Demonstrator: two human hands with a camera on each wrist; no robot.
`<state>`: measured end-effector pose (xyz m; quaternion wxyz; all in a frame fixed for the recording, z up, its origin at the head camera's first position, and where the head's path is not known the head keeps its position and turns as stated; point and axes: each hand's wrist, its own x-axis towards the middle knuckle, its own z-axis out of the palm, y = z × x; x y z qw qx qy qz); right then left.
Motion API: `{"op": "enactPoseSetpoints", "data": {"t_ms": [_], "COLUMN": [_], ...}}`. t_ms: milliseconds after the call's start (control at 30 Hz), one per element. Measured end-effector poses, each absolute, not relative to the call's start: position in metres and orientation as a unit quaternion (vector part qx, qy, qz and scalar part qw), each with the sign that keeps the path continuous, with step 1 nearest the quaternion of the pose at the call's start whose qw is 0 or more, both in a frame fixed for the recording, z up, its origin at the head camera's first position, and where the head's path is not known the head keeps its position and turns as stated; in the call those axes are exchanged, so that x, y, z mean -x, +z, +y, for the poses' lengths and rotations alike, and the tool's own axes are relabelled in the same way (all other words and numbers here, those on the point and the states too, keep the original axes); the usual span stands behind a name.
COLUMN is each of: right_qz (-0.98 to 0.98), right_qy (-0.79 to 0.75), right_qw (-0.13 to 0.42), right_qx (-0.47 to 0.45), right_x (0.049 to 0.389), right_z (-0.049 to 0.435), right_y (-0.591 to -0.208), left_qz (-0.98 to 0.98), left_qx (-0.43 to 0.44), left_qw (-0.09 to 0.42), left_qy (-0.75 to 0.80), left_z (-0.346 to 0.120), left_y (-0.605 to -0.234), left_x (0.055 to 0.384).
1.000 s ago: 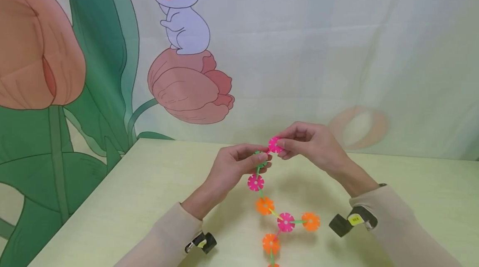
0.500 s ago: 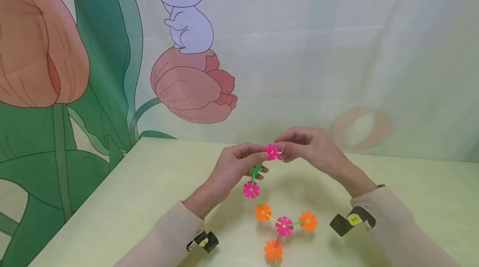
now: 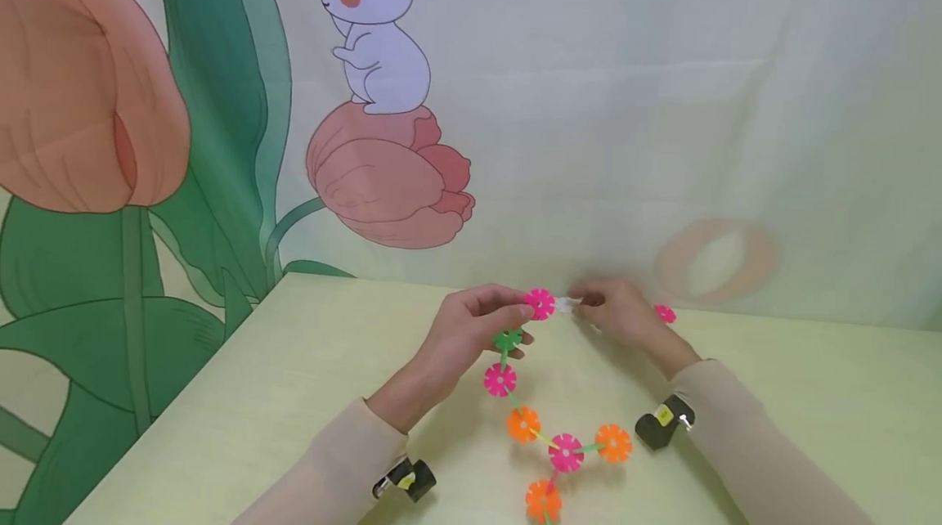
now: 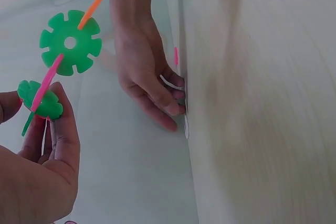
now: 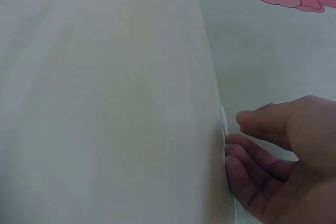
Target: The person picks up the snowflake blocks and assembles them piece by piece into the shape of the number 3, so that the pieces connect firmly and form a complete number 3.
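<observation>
My left hand (image 3: 456, 337) pinches the upper end of a chain of slotted snowflake discs, close to a pink disc (image 3: 540, 304) and a green disc (image 3: 508, 339). Below it the chain runs down through another pink disc (image 3: 500, 380) and an orange disc (image 3: 523, 424), then branches at a third pink one. Seen from the left wrist, thumb and fingertips hold a small green disc (image 4: 47, 100). My right hand (image 3: 621, 316) is down at the table's back, thumb apart from its bent fingers, beside a white disc (image 3: 565, 305). That white piece (image 5: 224, 119) lies flat by the fingertips.
A loose pink disc (image 3: 665, 313) lies at the table's back edge, behind the right wrist. The pale table (image 3: 331, 378) meets a hanging cloth (image 3: 559, 141) printed with tulips and a rabbit. Both sleeves carry black wrist cameras.
My right hand has let go of the pink disc at the chain's upper end and moved down to the white disc. The left hand keeps its hold on the chain.
</observation>
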<state>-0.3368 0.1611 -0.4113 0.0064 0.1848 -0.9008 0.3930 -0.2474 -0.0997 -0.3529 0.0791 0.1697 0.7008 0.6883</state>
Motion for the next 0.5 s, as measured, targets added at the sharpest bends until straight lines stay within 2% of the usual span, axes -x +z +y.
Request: {"op": "enactPoseSetpoints", "data": {"t_ms": [167, 500], "right_qz": [-0.915, -0.925], "right_qy": [0.347, 0.343], "right_qw": [-0.005, -0.043], "right_qx": [-0.207, -0.160], "right_x": [0.3400, 0.3407], "right_z": [0.1605, 0.1603], "right_y": [-0.4129, -0.4091], "left_qz": [0.699, 0.701], "left_qx": [-0.171, -0.163], "left_qw": [0.079, 0.079], "left_qy": [0.690, 0.690], "left_z": [-0.0977, -0.0994], "left_y": [-0.3523, -0.3518], "left_x": [0.2476, 0.2485]}}
